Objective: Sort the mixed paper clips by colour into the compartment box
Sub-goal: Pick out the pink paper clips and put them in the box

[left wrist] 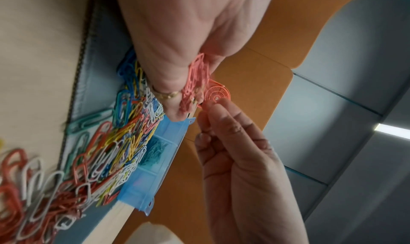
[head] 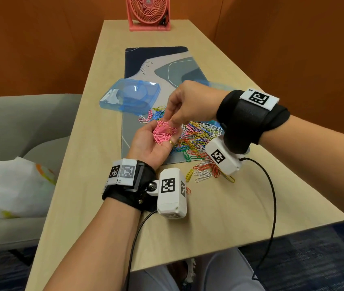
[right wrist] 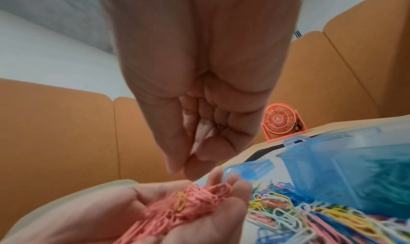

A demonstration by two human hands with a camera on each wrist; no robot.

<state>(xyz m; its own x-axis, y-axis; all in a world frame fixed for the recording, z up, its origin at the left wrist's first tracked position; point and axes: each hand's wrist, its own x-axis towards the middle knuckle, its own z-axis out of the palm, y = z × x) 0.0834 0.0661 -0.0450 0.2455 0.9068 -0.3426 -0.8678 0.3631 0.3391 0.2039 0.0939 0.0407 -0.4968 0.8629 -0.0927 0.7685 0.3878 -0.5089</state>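
Note:
My left hand (head: 145,148) is palm up over the desk mat, its fingers curled round a heap of pink paper clips (head: 163,133); one yellow clip (right wrist: 180,202) lies among them. My right hand (head: 171,118) hovers just above that heap with thumb and forefinger tips (right wrist: 177,168) pressed together, and no clip shows between them. The mixed coloured clips (head: 198,137) spread on the mat below and to the right. The blue compartment box (left wrist: 155,160) stands behind the pile, holding teal clips in one compartment; in the head view my right hand hides most of it.
The box's blue lid (head: 131,95) lies on the mat's left edge. Several red, white and yellow clips (head: 204,171) sit off the mat on the wooden table (head: 219,217). A pink fan (head: 148,13) stands at the far end. A white bag (head: 9,185) rests on the grey chair to the left.

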